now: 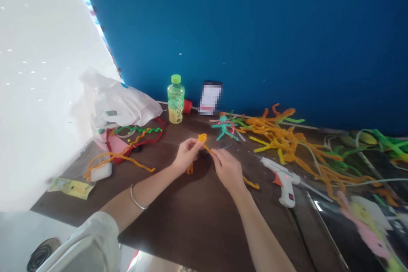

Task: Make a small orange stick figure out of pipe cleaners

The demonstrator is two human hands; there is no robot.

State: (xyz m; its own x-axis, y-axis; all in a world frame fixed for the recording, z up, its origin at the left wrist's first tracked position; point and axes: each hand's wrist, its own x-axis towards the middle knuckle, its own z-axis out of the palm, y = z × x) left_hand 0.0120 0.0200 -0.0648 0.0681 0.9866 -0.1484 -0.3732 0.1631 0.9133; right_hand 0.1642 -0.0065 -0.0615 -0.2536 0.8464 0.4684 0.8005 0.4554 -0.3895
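My left hand point(186, 156) pinches a small twisted knot of orange pipe cleaner point(202, 138) between its fingertips. A thin orange tail runs from the knot to the fingertips of my right hand point(228, 171), which seems to grip it. A short orange piece point(189, 170) shows below my left hand, and another orange length point(251, 184) lies on the dark wooden table point(191, 221) beyond my right hand. A white hot glue gun point(282, 179) lies to the right of my right hand, not touching it.
A tangled heap of orange pipe cleaners point(283, 140) and a teal figure point(225, 126) lie at the back. A green-capped bottle point(176, 98), a pixelated phone point(210, 97), a white plastic bag point(117, 102) and red and green pipe cleaners point(137, 129) stand before a blue wall point(242, 29).
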